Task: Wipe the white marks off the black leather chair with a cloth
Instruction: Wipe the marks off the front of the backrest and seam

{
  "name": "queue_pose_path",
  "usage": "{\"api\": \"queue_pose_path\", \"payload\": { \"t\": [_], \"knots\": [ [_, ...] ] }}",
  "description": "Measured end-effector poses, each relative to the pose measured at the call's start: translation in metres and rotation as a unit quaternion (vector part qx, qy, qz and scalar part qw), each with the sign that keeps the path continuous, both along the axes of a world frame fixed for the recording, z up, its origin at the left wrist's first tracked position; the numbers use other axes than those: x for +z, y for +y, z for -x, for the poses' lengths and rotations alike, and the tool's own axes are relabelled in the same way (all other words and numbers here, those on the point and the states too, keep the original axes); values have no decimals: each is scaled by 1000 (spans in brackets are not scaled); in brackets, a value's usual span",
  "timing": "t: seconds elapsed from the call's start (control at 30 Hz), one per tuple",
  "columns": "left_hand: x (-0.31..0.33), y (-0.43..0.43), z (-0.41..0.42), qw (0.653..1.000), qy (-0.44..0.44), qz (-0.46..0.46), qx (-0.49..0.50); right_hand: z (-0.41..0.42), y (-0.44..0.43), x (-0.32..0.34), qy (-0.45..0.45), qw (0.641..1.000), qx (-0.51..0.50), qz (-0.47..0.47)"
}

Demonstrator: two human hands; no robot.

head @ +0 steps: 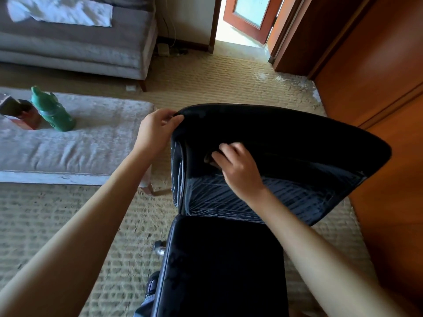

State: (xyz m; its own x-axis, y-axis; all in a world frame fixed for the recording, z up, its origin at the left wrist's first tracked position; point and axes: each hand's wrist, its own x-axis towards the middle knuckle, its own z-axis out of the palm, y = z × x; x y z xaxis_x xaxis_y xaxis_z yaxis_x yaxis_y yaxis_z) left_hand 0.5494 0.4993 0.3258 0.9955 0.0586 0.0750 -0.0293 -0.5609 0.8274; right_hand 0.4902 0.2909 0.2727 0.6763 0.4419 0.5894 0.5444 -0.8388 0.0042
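Observation:
The black leather chair [297, 143] stands right below me, its backrest facing me and its seat [224, 259] nearest. White scribble marks [219, 197] cover the lower part of the backrest and its left side edge. My left hand [158, 131] grips the backrest's top left corner. My right hand [238, 170] presses a dark cloth [209, 159] against the backrest just above the marks; only a small bit of cloth shows under the fingers.
A grey padded bench [91, 138] at the left carries a green bottle [51, 109] and a small box. A grey sofa [80, 49] stands at the back left. Wooden cabinets [377, 65] line the right side. Woven carpet [68, 225] covers the floor.

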Motion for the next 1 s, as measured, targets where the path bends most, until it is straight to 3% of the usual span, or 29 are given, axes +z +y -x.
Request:
{"api": "queue_pose_path", "payload": {
  "t": [0.17, 0.37, 0.47, 0.63, 0.83, 1.0],
  "knots": [
    [3, -4, 1, 1000, 13, 0, 16, 34, -1, -35, 91, 992, 52, 76],
    [2, -12, 4, 999, -6, -6, 34, -14, -26, 38, -11, 998, -46, -29],
    [2, -12, 4, 999, -3, 1, 42, -1, -26, 14, -4, 999, -32, -26],
    [6, -14, 6, 999, -1, -5, 33, 29, -28, -28, 84, 994, 31, 61],
    [5, -15, 6, 999, -4, -12, 30, 1, -59, 24, -25, 997, -66, -26],
    [7, -18, 8, 1000, -1, -9, 29, 11, -59, 7, -30, 994, -86, -54]
  ]
}}
